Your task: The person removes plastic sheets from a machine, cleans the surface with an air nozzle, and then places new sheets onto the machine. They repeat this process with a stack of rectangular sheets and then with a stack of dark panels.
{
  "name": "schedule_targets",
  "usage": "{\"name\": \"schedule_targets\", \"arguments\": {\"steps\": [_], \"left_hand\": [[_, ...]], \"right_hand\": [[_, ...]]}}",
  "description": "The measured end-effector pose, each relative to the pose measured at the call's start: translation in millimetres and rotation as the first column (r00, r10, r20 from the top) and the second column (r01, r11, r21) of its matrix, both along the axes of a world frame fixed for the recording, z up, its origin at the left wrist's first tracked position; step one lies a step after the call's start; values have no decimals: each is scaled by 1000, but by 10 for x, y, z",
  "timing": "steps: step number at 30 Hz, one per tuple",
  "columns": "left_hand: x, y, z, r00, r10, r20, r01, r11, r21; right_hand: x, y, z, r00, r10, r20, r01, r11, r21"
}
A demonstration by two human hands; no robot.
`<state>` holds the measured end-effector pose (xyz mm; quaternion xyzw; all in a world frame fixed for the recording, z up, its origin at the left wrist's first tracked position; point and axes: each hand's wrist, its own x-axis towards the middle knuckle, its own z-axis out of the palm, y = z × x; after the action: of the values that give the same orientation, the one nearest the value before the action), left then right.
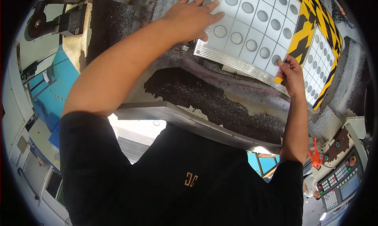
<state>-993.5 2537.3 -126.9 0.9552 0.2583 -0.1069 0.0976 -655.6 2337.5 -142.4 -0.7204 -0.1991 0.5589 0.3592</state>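
A white panel (243, 20) with a dark grid lies tilted in front of me, and round grey discs (236, 38) sit in its squares. My left hand (193, 19) is open, its fingers spread over the panel's left edge. At the near right corner my right hand (292, 73) is closed, thumb and finger pinched at the corner disc (277, 60). Whether that disc is lifted off the panel, I cannot tell. A ribbed metal strip (244, 69) runs along the panel's near edge. Part of the left edge is hidden by my left fingers.
Yellow-and-black striped tape (302, 37) borders the panel, with a second disc-covered panel (318, 64) beyond it on the right. A ribbed hose (224, 77) runs below. The worn machine edge (185, 90) is close to my body. A control panel (340, 178) stands at lower right.
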Motion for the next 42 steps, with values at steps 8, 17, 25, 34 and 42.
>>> {"name": "schedule_targets", "arguments": {"steps": [8,17,25,34,42], "left_hand": [[41,-22,86,996,47,-70,-50,998,-44],[37,-37,82,998,32,-60,-35,999,-40],[44,-32,71,1000,5,-30,-5,1000,-4],[53,3,178,1000,-22,10,22,999,-45],[60,46,193,999,28,16,-26,994,-103]], "right_hand": [[11,-3,-14,1000,4,7,-4,1000,-4],[-16,-1,-13,1000,-9,17,9,1000,-7],[-30,26,17,1000,-4,24,4,1000,5],[-7,30,-25,999,21,28,-21,1000,-11],[-54,48,105,1000,-11,28,12,1000,-27]]}}
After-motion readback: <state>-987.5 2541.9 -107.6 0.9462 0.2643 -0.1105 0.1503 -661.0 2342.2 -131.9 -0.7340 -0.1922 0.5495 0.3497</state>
